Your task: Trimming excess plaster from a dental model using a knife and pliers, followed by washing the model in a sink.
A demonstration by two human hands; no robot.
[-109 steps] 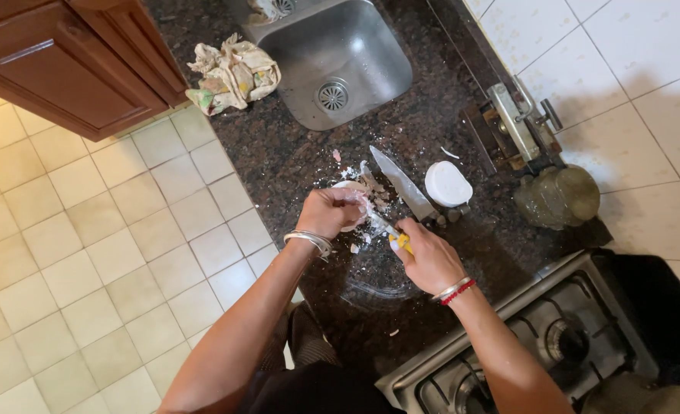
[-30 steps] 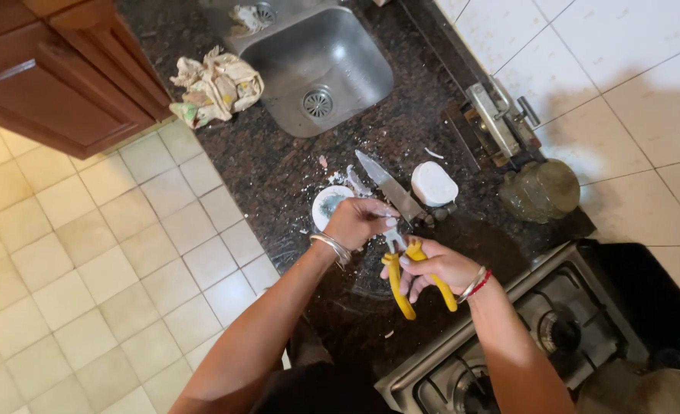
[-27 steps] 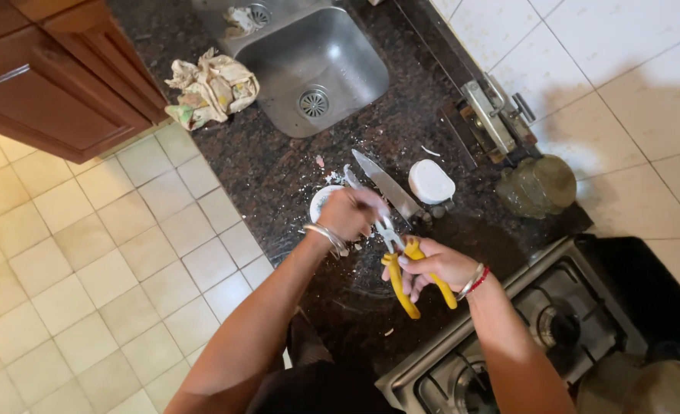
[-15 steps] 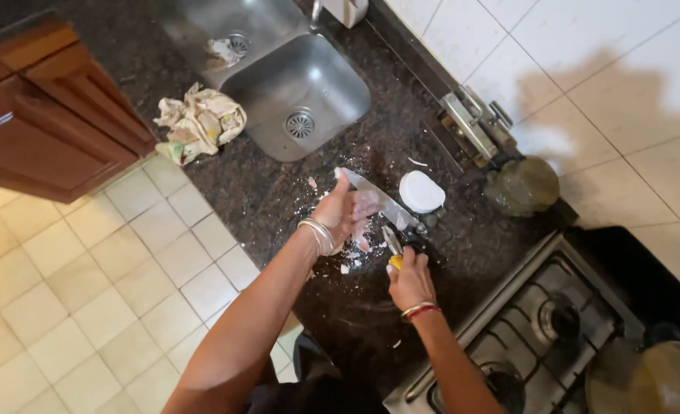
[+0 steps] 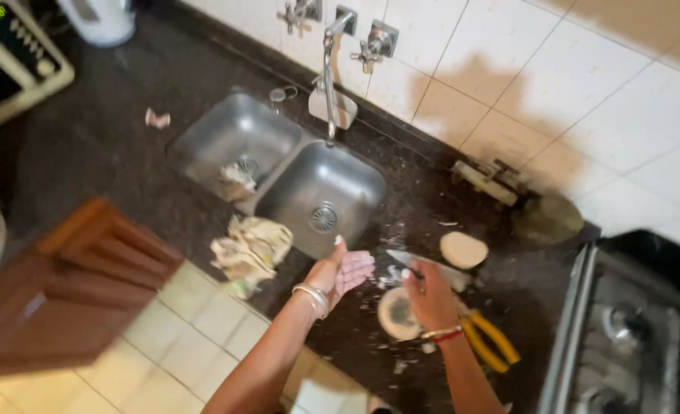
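My left hand [image 5: 342, 270] is raised palm up with the fingers spread, holding nothing, near the front edge of the dark counter [image 5: 110, 153]. My right hand [image 5: 429, 294] reaches over the mess on the counter, its fingertips by a large knife [image 5: 424, 265] and pale scraps; whether it grips anything is unclear. Under its wrist lies a small white round dish [image 5: 395, 314]. Yellow-handled pliers [image 5: 489, 340] lie on the counter just right of that wrist. A pale round lid [image 5: 463, 248] rests beyond the knife.
A double steel sink [image 5: 321, 195] with a tap [image 5: 329, 69] sits to the left, a crumpled rag [image 5: 249, 249] at its front corner. A stove [image 5: 631, 337] is at right, a metal tool [image 5: 487, 175] by the tiled wall, an oven [image 5: 10, 61] far left.
The view has swung up and left over the sink. My right hand has let go of the yellow pliers, which now lie on the counter. My left hand has lifted off the scraps and opened.
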